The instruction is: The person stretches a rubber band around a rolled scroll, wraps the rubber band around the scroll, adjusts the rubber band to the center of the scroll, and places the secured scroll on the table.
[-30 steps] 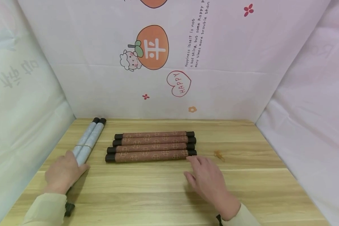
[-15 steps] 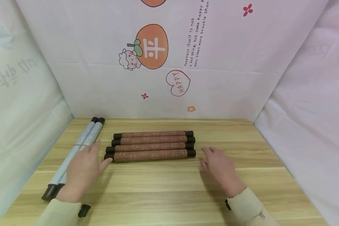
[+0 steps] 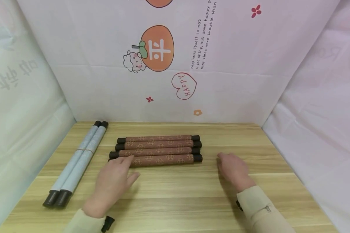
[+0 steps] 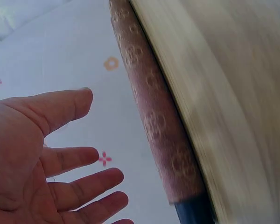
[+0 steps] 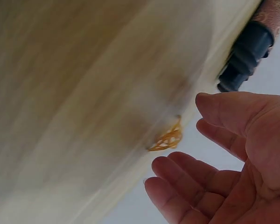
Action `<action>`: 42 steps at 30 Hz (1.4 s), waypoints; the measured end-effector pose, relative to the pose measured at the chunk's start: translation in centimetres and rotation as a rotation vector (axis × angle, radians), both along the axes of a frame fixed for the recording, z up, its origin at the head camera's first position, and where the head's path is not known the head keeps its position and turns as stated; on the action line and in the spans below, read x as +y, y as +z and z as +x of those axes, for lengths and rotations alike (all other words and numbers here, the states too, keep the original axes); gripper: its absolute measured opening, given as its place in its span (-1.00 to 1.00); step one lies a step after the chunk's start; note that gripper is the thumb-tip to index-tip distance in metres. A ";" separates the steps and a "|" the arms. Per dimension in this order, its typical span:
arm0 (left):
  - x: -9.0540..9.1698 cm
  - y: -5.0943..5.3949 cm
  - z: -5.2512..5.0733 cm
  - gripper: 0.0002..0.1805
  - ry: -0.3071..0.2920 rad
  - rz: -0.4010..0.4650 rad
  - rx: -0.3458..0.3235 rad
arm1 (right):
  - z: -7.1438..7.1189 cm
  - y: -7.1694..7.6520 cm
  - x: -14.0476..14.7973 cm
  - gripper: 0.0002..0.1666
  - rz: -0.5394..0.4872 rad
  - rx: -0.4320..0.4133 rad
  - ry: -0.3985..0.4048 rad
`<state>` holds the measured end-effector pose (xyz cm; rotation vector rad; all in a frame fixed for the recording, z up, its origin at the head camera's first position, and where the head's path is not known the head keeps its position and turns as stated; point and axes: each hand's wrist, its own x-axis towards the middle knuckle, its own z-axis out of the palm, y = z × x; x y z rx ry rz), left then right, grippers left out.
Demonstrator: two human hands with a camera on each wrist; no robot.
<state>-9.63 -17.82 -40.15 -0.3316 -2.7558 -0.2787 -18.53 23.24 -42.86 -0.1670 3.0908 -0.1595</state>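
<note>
Several brown patterned scrolls (image 3: 166, 160) with black end caps lie side by side across the table. My left hand (image 3: 112, 181) is over their near left end, its fingers spread and holding nothing. To the right of the scrolls, my right hand (image 3: 234, 166) hovers low with loosely bent fingers. In the right wrist view, a small bunch of yellow-brown rubber bands (image 5: 170, 136) lies just beyond its fingertips, apart from them as far as I can tell. The head view hides this bunch behind the right hand.
Two pale blue scrolls (image 3: 83, 161) with black ends lie slanted at the left, with a thin band (image 3: 88, 150) around their middle. A white printed cloth (image 3: 227, 94) stands behind the wooden table (image 3: 175, 207), with white cloth on both sides.
My left hand has left the pale blue scrolls and moved right to the brown ones. My right hand has shifted right, from the scroll ends to the rubber bands.
</note>
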 end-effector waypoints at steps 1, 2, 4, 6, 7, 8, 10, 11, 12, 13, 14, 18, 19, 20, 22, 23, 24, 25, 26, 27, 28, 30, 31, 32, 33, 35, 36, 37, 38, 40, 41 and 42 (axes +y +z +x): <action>0.3 -0.1 0.0 -0.30 -0.006 0.000 -0.003 | -0.1 -0.1 0.2 -0.58 0.001 -0.013 -0.006; 0.7 -0.2 0.0 -0.31 -0.013 0.001 -0.009 | -0.3 -0.2 0.3 -0.61 0.002 -0.021 -0.007; 1.3 -0.4 0.1 -0.33 -0.027 0.005 -0.027 | -0.5 -0.3 0.6 -0.64 0.003 -0.035 -0.011; 1.8 -0.6 0.2 -0.33 -0.033 0.006 -0.047 | -0.7 -0.4 0.8 -0.66 0.007 -0.044 -0.017; 2.1 -0.7 0.3 -0.32 -0.035 0.004 -0.058 | -0.8 -0.4 0.9 -0.67 0.008 -0.046 -0.019; 2.3 -0.8 0.3 -0.31 -0.038 0.006 -0.068 | -0.8 -0.5 1.0 -0.68 0.009 -0.044 -0.019; 2.6 -0.9 0.4 -0.29 -0.038 0.002 -0.088 | -0.9 -0.5 1.1 -0.70 0.014 -0.046 -0.022; 2.8 -1.0 0.5 -0.29 -0.038 0.004 -0.095 | -0.9 -0.5 1.2 -0.71 0.015 -0.045 -0.023; 2.9 -1.0 0.5 -0.29 -0.041 0.005 -0.100 | -0.9 -0.5 1.2 -0.73 0.013 -0.042 -0.022; 3.0 -1.0 0.6 -0.29 -0.043 0.005 -0.104 | -0.9 -0.5 1.3 -0.74 0.013 -0.038 -0.021; 3.1 -1.0 0.6 -0.30 -0.044 0.006 -0.107 | -0.9 -0.5 1.3 -0.75 0.013 -0.033 -0.020; 3.3 -1.1 0.7 -0.32 -0.051 0.001 -0.099 | -0.8 -0.6 1.4 -0.80 0.011 -0.023 -0.019; 3.4 -1.1 0.7 -0.32 -0.053 0.000 -0.097 | -0.8 -0.5 1.4 -0.80 0.012 -0.024 -0.020; 3.4 -1.1 0.7 -0.32 -0.054 -0.001 -0.097 | -0.7 -0.5 1.5 -0.80 0.010 -0.025 -0.023; 3.5 -1.2 0.7 -0.32 -0.056 0.002 -0.098 | -0.7 -0.4 1.5 -0.81 0.009 -0.029 -0.026; 3.5 -1.2 0.8 -0.32 -0.056 0.004 -0.101 | -0.7 -0.4 1.5 -0.82 0.005 -0.030 -0.029; 3.5 -1.2 0.8 -0.32 -0.057 0.006 -0.104 | -0.7 -0.4 1.5 -0.82 0.002 -0.031 -0.032; 3.5 -1.3 0.8 -0.32 -0.056 0.007 -0.107 | -0.7 -0.3 1.5 -0.82 -0.002 -0.032 -0.034; 3.6 -1.3 0.8 -0.33 -0.056 0.008 -0.110 | -0.7 -0.3 1.4 -0.82 -0.006 -0.032 -0.036; 3.6 -1.3 0.7 -0.33 -0.056 0.009 -0.112 | -0.6 -0.2 1.4 -0.82 -0.009 -0.032 -0.037; 3.6 -1.3 0.7 -0.33 -0.056 0.010 -0.113 | -0.7 -0.1 1.4 -0.82 -0.014 -0.029 -0.037; 3.6 -1.3 0.7 -0.33 -0.056 0.010 -0.116 | -0.6 0.1 1.3 -0.81 -0.019 -0.019 -0.034; 3.6 -1.3 0.7 -0.33 -0.056 0.010 -0.118 | -0.6 0.2 1.3 -0.80 -0.021 -0.011 -0.030; 3.6 -1.3 0.7 -0.33 -0.057 0.010 -0.119 | -0.6 0.3 1.3 -0.80 -0.023 -0.002 -0.027; 3.6 -1.4 0.7 -0.33 -0.058 0.012 -0.120 | -0.6 0.4 1.2 -0.80 -0.024 0.009 -0.024; 3.6 -1.4 0.7 -0.33 -0.060 0.013 -0.121 | -0.5 0.5 1.1 -0.79 -0.026 0.029 -0.016; 3.6 -1.4 0.7 -0.33 -0.060 0.014 -0.121 | -0.5 0.6 1.1 -0.79 -0.027 0.038 -0.014; 3.6 -1.4 0.7 -0.33 -0.061 0.016 -0.121 | -0.5 0.6 1.1 -0.78 -0.028 0.047 -0.011; 3.6 -1.4 0.7 -0.34 -0.061 0.018 -0.121 | -0.5 0.7 1.0 -0.77 -0.030 0.055 -0.009; 3.6 -1.4 0.7 -0.34 -0.061 0.022 -0.122 | -0.4 0.8 1.0 -0.73 -0.033 0.064 -0.007; 3.6 -1.4 0.7 -0.34 -0.060 0.025 -0.123 | -0.4 0.9 1.0 -0.71 -0.036 0.068 -0.008; 3.6 -1.4 0.7 -0.34 -0.060 0.028 -0.124 | -0.4 0.9 1.0 -0.70 -0.038 0.071 -0.011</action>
